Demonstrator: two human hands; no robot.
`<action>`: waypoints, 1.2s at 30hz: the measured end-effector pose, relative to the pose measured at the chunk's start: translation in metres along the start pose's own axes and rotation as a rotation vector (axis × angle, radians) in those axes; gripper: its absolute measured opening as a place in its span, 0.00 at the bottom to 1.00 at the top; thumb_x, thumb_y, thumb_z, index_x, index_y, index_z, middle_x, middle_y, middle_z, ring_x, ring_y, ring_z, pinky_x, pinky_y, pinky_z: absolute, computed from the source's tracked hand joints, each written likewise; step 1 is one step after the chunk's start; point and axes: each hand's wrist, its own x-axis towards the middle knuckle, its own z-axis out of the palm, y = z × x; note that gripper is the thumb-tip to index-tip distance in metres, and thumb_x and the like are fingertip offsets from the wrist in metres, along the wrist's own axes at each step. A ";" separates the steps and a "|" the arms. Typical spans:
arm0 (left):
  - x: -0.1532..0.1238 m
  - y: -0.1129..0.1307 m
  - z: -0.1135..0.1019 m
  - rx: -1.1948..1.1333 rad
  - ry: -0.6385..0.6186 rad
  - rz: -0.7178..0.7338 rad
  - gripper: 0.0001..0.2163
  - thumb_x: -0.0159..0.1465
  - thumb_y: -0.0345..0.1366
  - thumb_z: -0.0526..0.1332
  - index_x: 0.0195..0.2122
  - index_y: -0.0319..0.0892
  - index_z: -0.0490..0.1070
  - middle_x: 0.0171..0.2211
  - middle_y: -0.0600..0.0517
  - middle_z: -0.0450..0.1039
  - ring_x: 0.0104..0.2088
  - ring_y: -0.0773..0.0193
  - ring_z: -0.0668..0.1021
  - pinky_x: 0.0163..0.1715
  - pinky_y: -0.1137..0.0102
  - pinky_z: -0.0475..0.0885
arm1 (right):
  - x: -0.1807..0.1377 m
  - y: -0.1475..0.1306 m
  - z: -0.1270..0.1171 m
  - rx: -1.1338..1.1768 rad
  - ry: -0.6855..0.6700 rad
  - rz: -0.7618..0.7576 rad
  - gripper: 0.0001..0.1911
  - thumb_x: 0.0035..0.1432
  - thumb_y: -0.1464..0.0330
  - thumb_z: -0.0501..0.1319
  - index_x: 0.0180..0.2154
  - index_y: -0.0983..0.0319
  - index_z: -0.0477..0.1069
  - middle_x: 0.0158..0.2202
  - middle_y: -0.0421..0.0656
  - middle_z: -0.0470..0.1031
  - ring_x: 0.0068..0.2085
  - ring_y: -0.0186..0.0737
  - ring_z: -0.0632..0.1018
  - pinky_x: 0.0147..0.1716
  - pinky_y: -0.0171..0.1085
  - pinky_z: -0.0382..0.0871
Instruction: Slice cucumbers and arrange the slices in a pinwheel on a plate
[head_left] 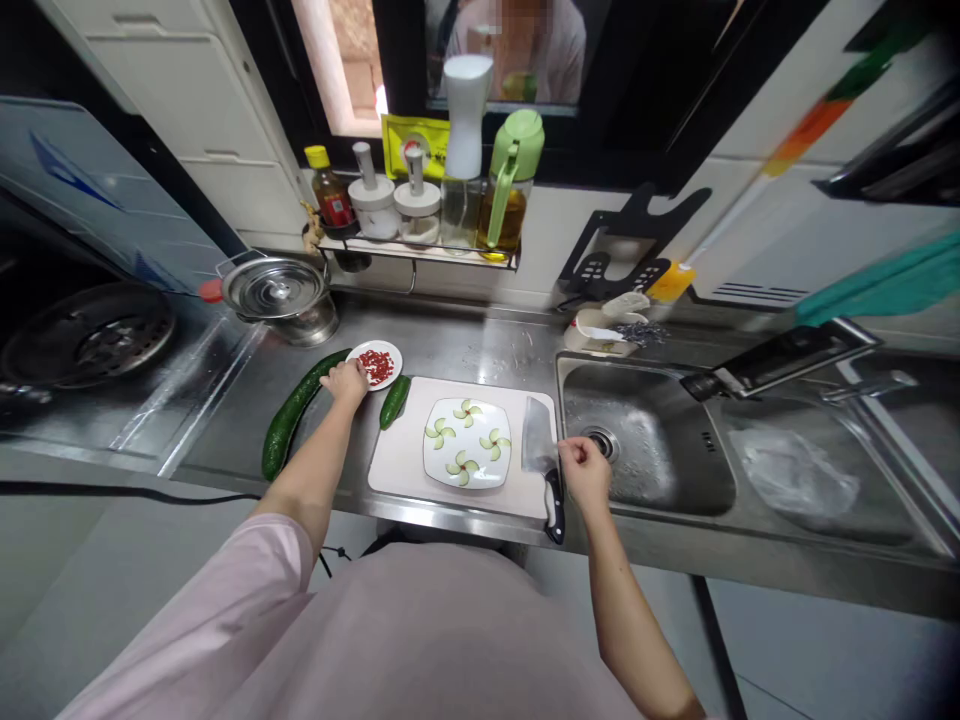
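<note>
My left hand (pixel 346 382) reaches over the near left rim of a small white plate (pixel 395 351) holding chopped red bits (pixel 376 367). Its fingers are curled, and their tips are partly hidden. My right hand (pixel 587 475) is closed in a pinch just right of a cleaver (pixel 537 436); what it holds, if anything, is too small to tell. A squarish white plate (pixel 467 440) carries several pinwheels of pale green slices with small red centres. It rests with the cleaver on a white cutting board (pixel 409 460). A cut cucumber piece (pixel 394 402) lies at the board's left corner.
A long cucumber (pixel 289 425) lies left of my left forearm. Behind it stands a lidded steel pot (pixel 281 300). A sink (pixel 652 440) with a faucet (pixel 780 360) is at right. Seasoning jars (pixel 375 207) and an oil bottle (pixel 510 190) line the shelf behind.
</note>
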 end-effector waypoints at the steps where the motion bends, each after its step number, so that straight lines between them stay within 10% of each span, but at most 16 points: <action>1: -0.003 0.000 -0.001 -0.021 0.028 -0.019 0.13 0.65 0.39 0.50 0.42 0.44 0.73 0.44 0.40 0.74 0.46 0.48 0.72 0.43 0.57 0.58 | 0.000 0.000 0.001 0.004 -0.003 -0.001 0.18 0.49 0.53 0.56 0.29 0.62 0.70 0.17 0.33 0.59 0.21 0.32 0.62 0.25 0.32 0.56; 16: -0.076 0.022 -0.023 -0.406 0.304 -0.049 0.07 0.65 0.38 0.56 0.39 0.47 0.72 0.44 0.48 0.75 0.46 0.53 0.71 0.44 0.60 0.58 | -0.001 -0.004 0.006 0.042 -0.039 -0.060 0.15 0.50 0.56 0.56 0.29 0.62 0.69 0.16 0.31 0.55 0.20 0.32 0.60 0.23 0.32 0.55; 29: -0.166 0.040 -0.035 -0.700 0.173 0.230 0.05 0.63 0.38 0.58 0.35 0.45 0.72 0.34 0.54 0.77 0.36 0.62 0.75 0.47 0.62 0.59 | -0.013 -0.041 0.004 0.118 -0.059 -0.103 0.15 0.50 0.56 0.57 0.28 0.62 0.69 0.17 0.33 0.58 0.21 0.32 0.61 0.24 0.32 0.55; 36: -0.234 0.044 -0.030 -0.648 0.033 0.496 0.06 0.64 0.36 0.57 0.33 0.45 0.72 0.35 0.53 0.78 0.37 0.61 0.75 0.44 0.63 0.59 | -0.052 -0.075 0.021 0.150 -0.322 -0.213 0.14 0.55 0.57 0.57 0.31 0.61 0.70 0.19 0.34 0.61 0.23 0.33 0.64 0.25 0.32 0.57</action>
